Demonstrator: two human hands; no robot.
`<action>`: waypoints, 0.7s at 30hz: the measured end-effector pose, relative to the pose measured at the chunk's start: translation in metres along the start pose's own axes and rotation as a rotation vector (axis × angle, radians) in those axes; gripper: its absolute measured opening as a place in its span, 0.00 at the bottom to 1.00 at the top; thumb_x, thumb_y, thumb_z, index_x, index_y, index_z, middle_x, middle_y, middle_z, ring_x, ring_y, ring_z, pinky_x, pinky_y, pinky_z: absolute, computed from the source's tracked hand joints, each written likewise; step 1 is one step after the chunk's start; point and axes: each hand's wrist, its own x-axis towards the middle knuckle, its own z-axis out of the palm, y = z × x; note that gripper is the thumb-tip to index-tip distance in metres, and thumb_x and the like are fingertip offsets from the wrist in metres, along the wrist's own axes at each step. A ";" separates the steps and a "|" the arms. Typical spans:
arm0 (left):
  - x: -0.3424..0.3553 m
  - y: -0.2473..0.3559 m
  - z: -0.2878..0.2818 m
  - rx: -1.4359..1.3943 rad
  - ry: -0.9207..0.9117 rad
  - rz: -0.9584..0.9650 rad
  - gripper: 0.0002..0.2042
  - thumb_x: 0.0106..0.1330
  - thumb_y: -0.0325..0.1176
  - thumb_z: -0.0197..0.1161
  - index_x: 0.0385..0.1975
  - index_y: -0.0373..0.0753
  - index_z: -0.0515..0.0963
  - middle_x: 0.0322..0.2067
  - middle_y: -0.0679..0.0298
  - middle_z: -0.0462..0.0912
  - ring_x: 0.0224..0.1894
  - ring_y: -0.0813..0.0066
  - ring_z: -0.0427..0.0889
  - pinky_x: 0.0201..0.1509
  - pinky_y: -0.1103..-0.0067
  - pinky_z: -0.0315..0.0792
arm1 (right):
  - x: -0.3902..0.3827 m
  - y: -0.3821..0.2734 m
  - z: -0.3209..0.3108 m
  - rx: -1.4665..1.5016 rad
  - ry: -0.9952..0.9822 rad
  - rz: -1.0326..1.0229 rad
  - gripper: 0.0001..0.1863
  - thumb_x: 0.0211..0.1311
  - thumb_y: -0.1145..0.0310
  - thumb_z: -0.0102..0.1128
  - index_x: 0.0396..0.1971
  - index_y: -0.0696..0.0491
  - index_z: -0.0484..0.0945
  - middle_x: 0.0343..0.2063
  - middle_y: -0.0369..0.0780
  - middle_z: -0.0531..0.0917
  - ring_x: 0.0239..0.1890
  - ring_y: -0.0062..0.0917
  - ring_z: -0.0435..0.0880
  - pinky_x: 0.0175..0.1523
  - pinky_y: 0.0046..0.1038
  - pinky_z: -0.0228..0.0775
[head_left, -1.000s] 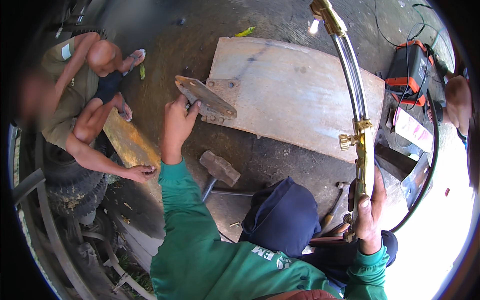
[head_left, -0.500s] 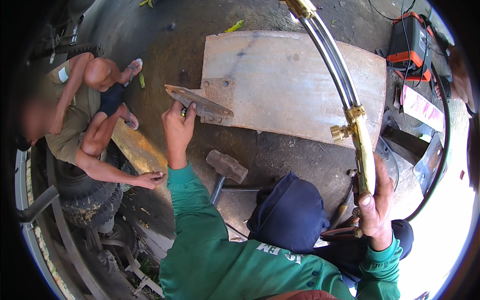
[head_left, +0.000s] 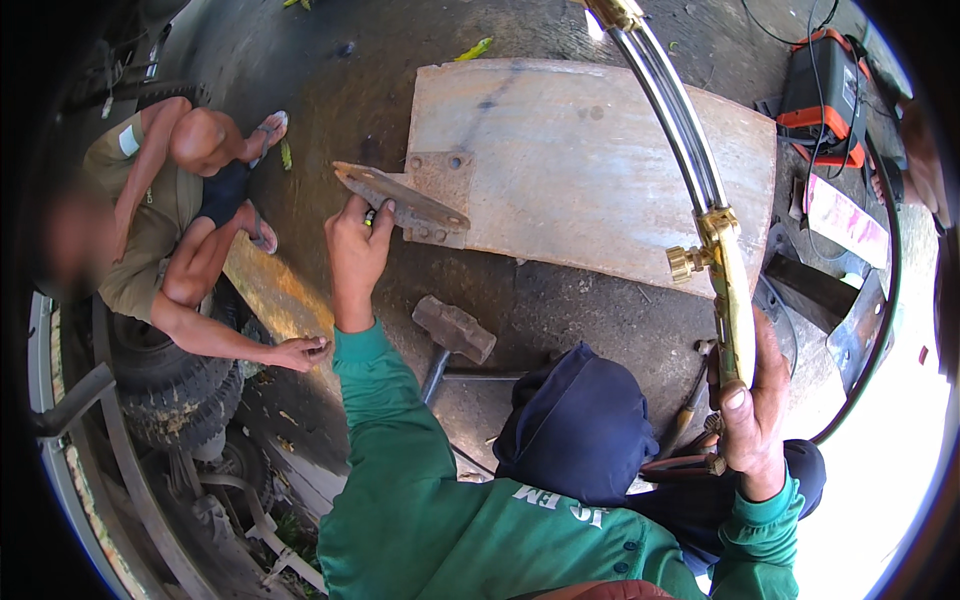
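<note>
My left hand [head_left: 358, 255] pinches a flat, rusty steel bracket [head_left: 405, 197] by its near edge. The bracket is tilted over the left corner of a large, slightly curved metal sheet [head_left: 600, 165], where a plate with bolt holes shows; whether they touch I cannot tell. In my right hand [head_left: 757, 420] is a brass-handled cutting torch [head_left: 730, 290], its fingers wrapped round the grip. Its metal tubes rise toward the far edge and its head is cut off by the picture's top. No flame shows. A brass valve knob sticks out on its left side.
A sledgehammer [head_left: 455, 328] lies near my left forearm. At the left a person [head_left: 165, 215] sits by stacked tyres [head_left: 175, 400], one hand reaching toward my sleeve. An orange-and-black machine [head_left: 822, 98], cables, a black hose [head_left: 882, 310] and scrap steel [head_left: 812, 290] lie right.
</note>
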 end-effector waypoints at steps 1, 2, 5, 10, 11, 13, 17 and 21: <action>0.000 0.000 -0.001 0.010 -0.004 0.000 0.10 0.65 0.30 0.69 0.32 0.29 0.78 0.25 0.43 0.81 0.30 0.39 0.82 0.31 0.62 0.73 | 0.000 0.000 0.000 0.003 -0.001 0.001 0.58 0.59 0.24 0.58 0.67 0.67 0.65 0.18 0.33 0.74 0.22 0.18 0.74 0.29 0.24 0.64; 0.000 0.000 -0.001 0.020 -0.008 -0.001 0.10 0.65 0.30 0.69 0.32 0.29 0.78 0.25 0.43 0.81 0.30 0.39 0.83 0.31 0.62 0.73 | 0.000 -0.001 0.000 0.005 -0.002 0.002 0.58 0.59 0.24 0.58 0.67 0.67 0.65 0.18 0.33 0.74 0.22 0.17 0.74 0.29 0.24 0.64; -0.001 -0.004 0.000 0.008 -0.008 -0.004 0.10 0.65 0.30 0.69 0.33 0.29 0.79 0.26 0.43 0.82 0.31 0.39 0.83 0.32 0.61 0.74 | 0.001 0.000 0.002 0.012 0.003 -0.005 0.59 0.59 0.24 0.58 0.67 0.67 0.65 0.18 0.33 0.73 0.22 0.17 0.73 0.28 0.23 0.63; 0.000 -0.003 0.000 0.008 -0.022 -0.014 0.09 0.65 0.30 0.68 0.37 0.29 0.80 0.29 0.44 0.84 0.34 0.41 0.85 0.36 0.64 0.76 | 0.002 -0.001 0.002 0.009 -0.005 -0.004 0.59 0.59 0.23 0.58 0.68 0.67 0.65 0.18 0.33 0.73 0.22 0.17 0.73 0.29 0.23 0.62; 0.000 -0.004 -0.001 0.018 -0.034 -0.026 0.09 0.66 0.30 0.67 0.38 0.29 0.80 0.30 0.44 0.85 0.35 0.42 0.86 0.38 0.65 0.77 | 0.002 -0.001 0.001 0.005 -0.010 -0.002 0.59 0.59 0.23 0.58 0.68 0.67 0.65 0.18 0.33 0.73 0.22 0.17 0.73 0.28 0.23 0.62; 0.000 -0.003 -0.002 0.012 -0.034 -0.017 0.09 0.66 0.30 0.67 0.38 0.29 0.81 0.30 0.44 0.86 0.34 0.42 0.87 0.38 0.65 0.77 | 0.002 -0.002 0.001 0.005 -0.017 0.004 0.59 0.59 0.23 0.57 0.68 0.67 0.65 0.18 0.33 0.73 0.22 0.17 0.73 0.28 0.23 0.62; 0.000 -0.003 -0.001 -0.025 -0.011 0.005 0.09 0.65 0.29 0.69 0.35 0.29 0.79 0.27 0.43 0.83 0.32 0.39 0.84 0.34 0.62 0.75 | 0.002 0.000 0.002 0.015 -0.013 0.006 0.59 0.59 0.23 0.58 0.68 0.67 0.65 0.19 0.33 0.73 0.22 0.17 0.72 0.29 0.24 0.62; 0.001 0.000 -0.002 -0.023 -0.017 0.002 0.08 0.65 0.29 0.68 0.35 0.29 0.80 0.28 0.43 0.83 0.33 0.39 0.85 0.35 0.63 0.75 | 0.002 -0.001 0.001 0.032 -0.019 0.011 0.59 0.59 0.24 0.58 0.68 0.66 0.65 0.20 0.34 0.74 0.23 0.17 0.73 0.30 0.24 0.62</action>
